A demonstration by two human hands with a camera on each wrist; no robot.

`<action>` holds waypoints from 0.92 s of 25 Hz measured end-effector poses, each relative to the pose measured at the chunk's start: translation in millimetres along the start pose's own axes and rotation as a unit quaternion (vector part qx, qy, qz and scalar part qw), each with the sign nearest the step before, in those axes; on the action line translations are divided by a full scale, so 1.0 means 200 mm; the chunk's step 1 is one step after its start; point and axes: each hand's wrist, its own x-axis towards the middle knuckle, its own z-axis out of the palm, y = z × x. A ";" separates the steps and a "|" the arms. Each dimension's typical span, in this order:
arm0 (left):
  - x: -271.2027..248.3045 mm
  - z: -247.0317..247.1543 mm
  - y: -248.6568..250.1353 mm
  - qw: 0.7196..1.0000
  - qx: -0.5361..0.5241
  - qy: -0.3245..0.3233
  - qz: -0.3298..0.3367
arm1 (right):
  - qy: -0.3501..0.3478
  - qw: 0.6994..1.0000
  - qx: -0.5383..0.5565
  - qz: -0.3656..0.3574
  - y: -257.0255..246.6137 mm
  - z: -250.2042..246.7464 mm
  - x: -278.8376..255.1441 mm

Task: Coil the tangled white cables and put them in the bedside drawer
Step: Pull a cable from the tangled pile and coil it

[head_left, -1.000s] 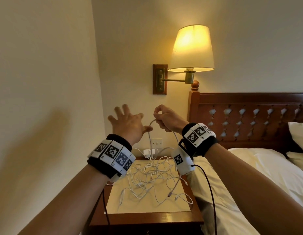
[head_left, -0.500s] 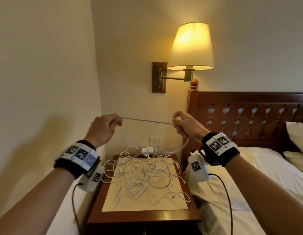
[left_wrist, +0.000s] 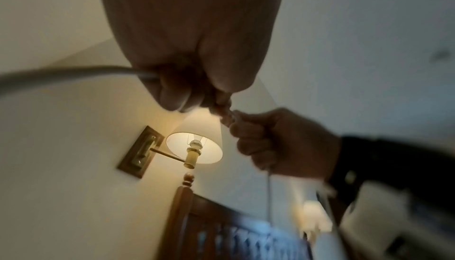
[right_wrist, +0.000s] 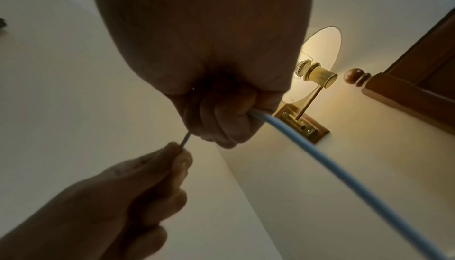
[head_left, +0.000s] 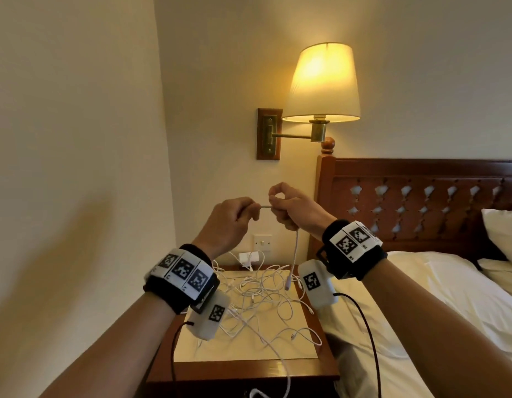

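Head view: left hand [head_left: 230, 222] and right hand [head_left: 295, 208] are raised close together above the bench [head_left: 249, 369], each with fingers curled and pinching one white cable [head_left: 295, 254]. A short taut span runs between them; its plug end hangs below the right hand. Remaining tangled cables [head_left: 263, 300] lie on the bench.

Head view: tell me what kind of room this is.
Probably a hotel-style bedroom: a bed with white linen and carved wooden headboard, a lit wall lamp, and a bedside table beside it.
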 end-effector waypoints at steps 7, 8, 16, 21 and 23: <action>0.06 -0.07 -0.11 0.987 0.096 0.127 0.004 | -0.052 0.995 0.075 0.034 0.09 -0.05 -0.08; 0.07 -0.06 -0.11 0.987 0.094 0.132 0.007 | -0.063 0.994 0.080 0.037 0.08 -0.05 -0.09; 0.09 -0.09 -0.14 0.985 0.072 0.156 -0.008 | -0.106 0.952 0.285 0.044 0.01 -0.06 -0.14; -0.07 0.05 -0.29 0.994 -0.031 0.075 -0.068 | -0.014 0.899 0.436 -0.035 -0.04 -0.13 -0.12; -0.23 0.15 -0.32 0.985 -0.087 0.011 -0.147 | 0.026 0.889 0.454 -0.057 -0.04 -0.19 -0.12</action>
